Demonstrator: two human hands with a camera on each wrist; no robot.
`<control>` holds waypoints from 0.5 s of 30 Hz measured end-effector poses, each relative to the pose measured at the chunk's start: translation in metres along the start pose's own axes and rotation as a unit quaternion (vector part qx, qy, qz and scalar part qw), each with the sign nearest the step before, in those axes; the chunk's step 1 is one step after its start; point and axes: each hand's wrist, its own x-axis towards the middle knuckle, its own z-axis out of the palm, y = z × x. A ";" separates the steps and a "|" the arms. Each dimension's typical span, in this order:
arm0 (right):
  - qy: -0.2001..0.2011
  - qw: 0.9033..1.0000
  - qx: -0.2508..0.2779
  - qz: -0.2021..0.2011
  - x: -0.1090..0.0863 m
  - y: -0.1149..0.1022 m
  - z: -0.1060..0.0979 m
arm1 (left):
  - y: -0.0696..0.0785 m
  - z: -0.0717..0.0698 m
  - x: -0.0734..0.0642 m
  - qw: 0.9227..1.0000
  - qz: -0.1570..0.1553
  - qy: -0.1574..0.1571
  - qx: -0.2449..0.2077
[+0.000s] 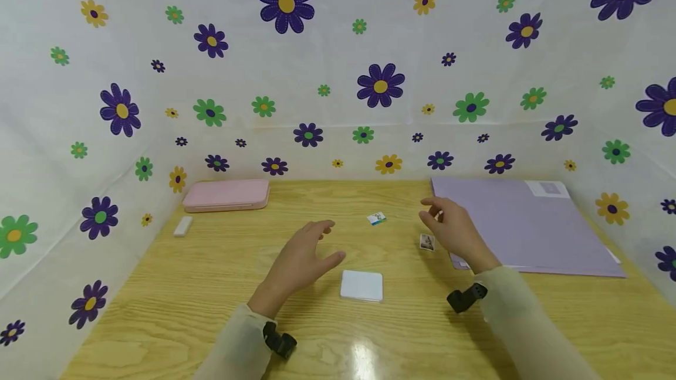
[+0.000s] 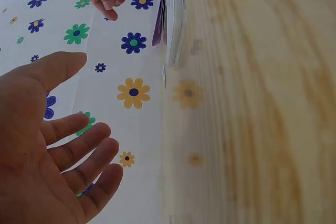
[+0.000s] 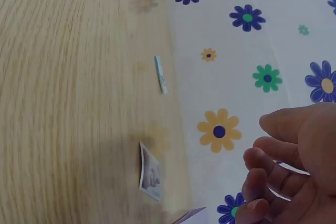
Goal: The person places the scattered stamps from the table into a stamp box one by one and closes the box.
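My left hand [image 1: 298, 260] hovers over the table left of a white rectangular case [image 1: 361, 285], thumb and fingers spread apart and holding nothing. In the left wrist view its palm and loosely bent fingers [image 2: 86, 169] show with nothing in them. Over the left edge of the purple folder hangs my right hand [image 1: 453, 228], its fingers loosely curled and nothing in its grasp. Just beside its fingertips lies a small photo sticker [image 1: 427, 243] on the wood. A small white card with blue and green edging [image 1: 377, 218] lies farther back, between the two hands.
A large purple folder [image 1: 528, 227] covers the table's right side, with white paper edges showing beneath it. At the back left lies a pink case [image 1: 227, 195], with a small white block [image 1: 182, 226] in front. A flower-patterned cloth [image 1: 338, 63] walls the table [image 1: 211, 286].
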 end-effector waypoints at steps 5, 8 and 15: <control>-0.018 0.999 0.026 0.010 0.004 0.014 0.000 | -0.003 0.001 0.002 0.998 0.001 -0.039 -0.048; -0.028 0.999 0.034 0.021 0.005 0.019 -0.001 | -0.005 0.003 0.003 0.996 0.005 -0.062 -0.068; -0.060 0.996 0.032 0.057 0.007 0.027 -0.003 | -0.011 0.005 0.004 0.992 0.017 -0.094 -0.083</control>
